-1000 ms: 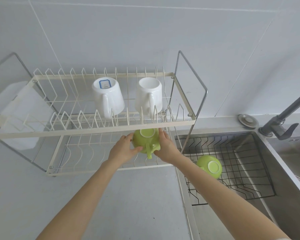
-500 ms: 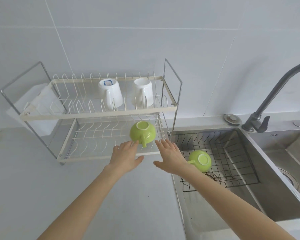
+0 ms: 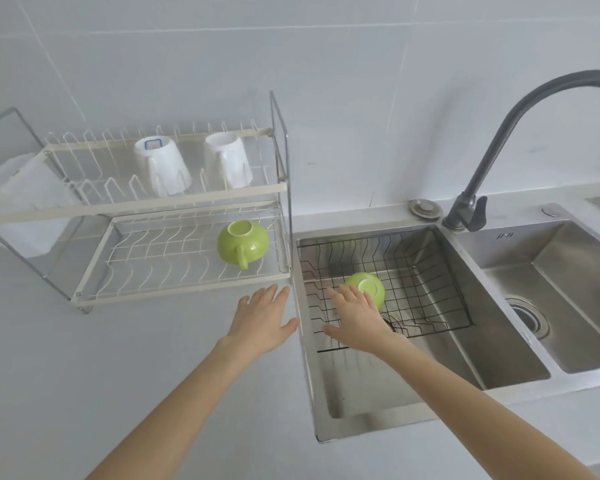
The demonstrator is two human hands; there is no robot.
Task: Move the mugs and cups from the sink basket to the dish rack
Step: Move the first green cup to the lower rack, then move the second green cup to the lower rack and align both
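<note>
A green cup (image 3: pixel 242 244) rests upside down on the lower tier of the white two-tier dish rack (image 3: pixel 174 294), at its right end. Two white mugs (image 3: pixel 161 171) (image 3: pixel 227 165) stand inverted on the upper tier. A second green cup (image 3: pixel 370 288) lies upside down in the black wire sink basket (image 3: pixel 426 278). My right hand (image 3: pixel 357 315) hovers open over the basket, its fingertips at the left side of that cup. My left hand (image 3: pixel 262 318) is open over the counter, just in front of the rack's right corner, holding nothing.
A dark curved faucet (image 3: pixel 492 143) rises behind the double steel sink (image 3: pixel 499 362); a drain (image 3: pixel 530 318) sits in the right basin. A white plastic tray (image 3: pixel 18 199) hangs on the rack's left side. A white tiled wall (image 3: pixel 326 64) stands behind.
Both hands let go of the green cup on the lower tier and drew back. My right hand moved right over the sink basket to the second green cup; the view pulled away.
</note>
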